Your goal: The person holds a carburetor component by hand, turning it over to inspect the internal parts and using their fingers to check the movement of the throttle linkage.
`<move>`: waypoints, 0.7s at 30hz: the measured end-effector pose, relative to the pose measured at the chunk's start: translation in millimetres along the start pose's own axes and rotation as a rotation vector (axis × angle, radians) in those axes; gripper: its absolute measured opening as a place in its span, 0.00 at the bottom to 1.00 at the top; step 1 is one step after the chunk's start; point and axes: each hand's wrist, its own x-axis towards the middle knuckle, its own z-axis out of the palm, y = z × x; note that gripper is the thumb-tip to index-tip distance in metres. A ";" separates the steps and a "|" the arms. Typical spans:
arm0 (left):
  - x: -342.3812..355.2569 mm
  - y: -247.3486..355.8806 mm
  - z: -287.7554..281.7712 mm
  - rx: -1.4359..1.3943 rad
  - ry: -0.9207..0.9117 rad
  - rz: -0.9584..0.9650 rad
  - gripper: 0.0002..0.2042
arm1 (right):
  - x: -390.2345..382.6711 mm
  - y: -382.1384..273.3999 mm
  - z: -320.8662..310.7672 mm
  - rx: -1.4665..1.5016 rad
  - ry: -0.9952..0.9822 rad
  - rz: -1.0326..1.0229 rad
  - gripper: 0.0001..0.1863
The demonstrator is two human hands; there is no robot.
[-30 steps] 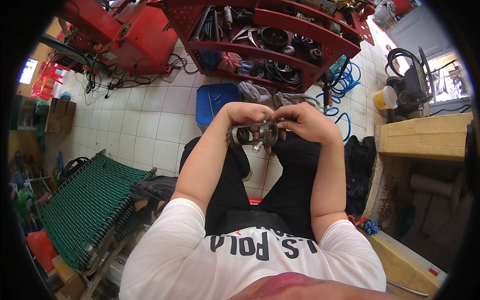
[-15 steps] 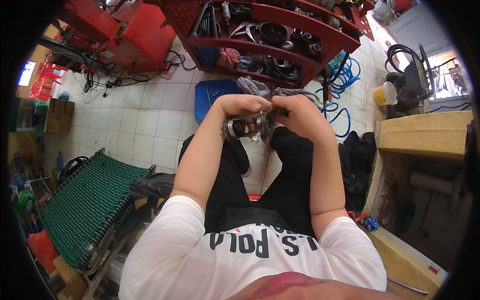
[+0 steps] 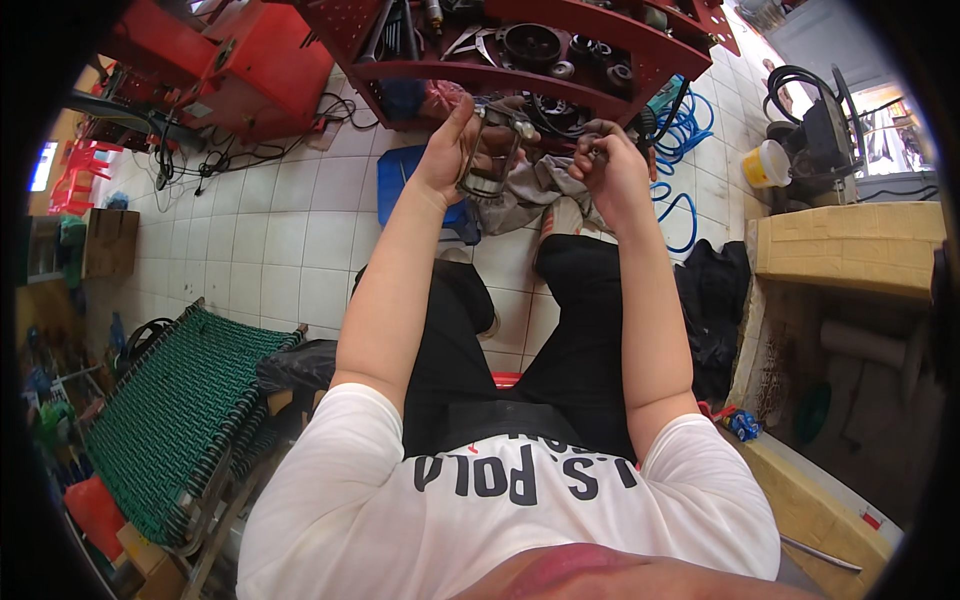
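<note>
My left hand (image 3: 450,162) is wrapped round a frame-shaped metal part (image 3: 487,188) with a gap through its middle and bolt-like fittings at its top. The part is tilted up in front of the red cart's lower shelf. Apart from it, to the right, my right hand (image 3: 618,172) is closed, fingers curled, on a small dark metal piece (image 3: 598,155) whose kind is too small to make out. Below both hands lies a grey cloth (image 3: 525,190) on the tiled floor.
A red tool cart (image 3: 480,72) with metal parts on its shelves stands straight ahead. Beside the cloth is a blue tray (image 3: 395,190). Blue hose (image 3: 690,215) coils on the right; a green woven folding bed (image 3: 180,410) is at left. Cables (image 3: 225,165) trail near a red machine.
Both hands have moved forward and apart from each other. The metal part has gone up with my left hand and turned, while my right hand has come away from it.
</note>
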 end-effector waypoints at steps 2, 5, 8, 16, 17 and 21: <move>4.9 -3.1 -5.7 0.015 0.136 0.015 0.42 | 4.3 3.6 -3.5 0.010 0.121 0.090 0.15; 7.8 -7.6 7.4 -0.057 0.256 0.078 0.42 | 5.8 5.5 -3.7 -0.054 0.204 0.136 0.17; 6.3 -7.7 4.2 -0.151 0.270 0.088 0.41 | 4.8 5.4 9.6 -0.088 0.175 0.080 0.17; 8.9 -12.3 2.2 -0.300 0.248 0.002 0.37 | -0.1 4.6 21.6 -0.233 0.069 0.050 0.17; 9.5 -11.9 2.5 -0.318 0.254 -0.043 0.37 | -0.8 4.1 22.8 -0.235 0.069 0.050 0.17; 6.7 -14.0 -8.9 -0.336 0.179 -0.095 0.35 | 0.0 6.0 26.3 -0.275 0.056 0.039 0.18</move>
